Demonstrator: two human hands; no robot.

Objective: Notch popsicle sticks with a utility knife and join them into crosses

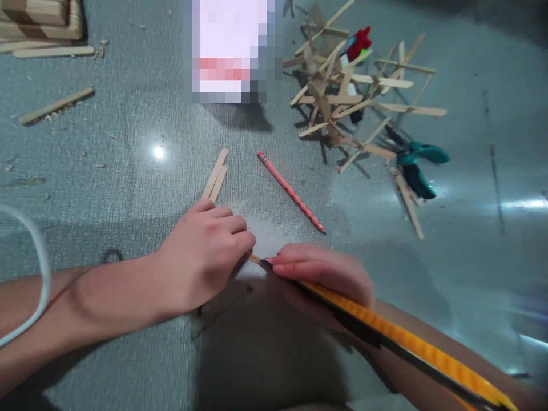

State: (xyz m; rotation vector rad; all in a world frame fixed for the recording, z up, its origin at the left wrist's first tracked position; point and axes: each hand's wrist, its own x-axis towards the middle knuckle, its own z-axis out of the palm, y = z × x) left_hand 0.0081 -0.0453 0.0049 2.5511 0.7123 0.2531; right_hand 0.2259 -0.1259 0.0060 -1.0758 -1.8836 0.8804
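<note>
My left hand (209, 251) is closed palm down around wooden craft sticks (216, 180). Two rounded stick ends show beyond its knuckles, and a narrow wooden end (254, 258) pokes out by the thumb side. My right hand (325, 274) is closed on a long orange-and-black tool (411, 337) that runs back along the right forearm. The tool's dark tip meets the wooden end between the hands. The right hand's lower fingers are hidden behind the tool. Pale dust (265, 234) lies on the surface around the contact. A pink pencil (291, 193) lies beyond the hands.
Loose craft sticks (329, 100) are heaped at the back right, beside teal-handled pliers (417, 162). Stacked sticks (38, 20) sit at the back left, near a single dark stick (57, 105) with shavings. A blurred-out pale object (226, 45) stands at the back. A white cable (40, 268) curves at left.
</note>
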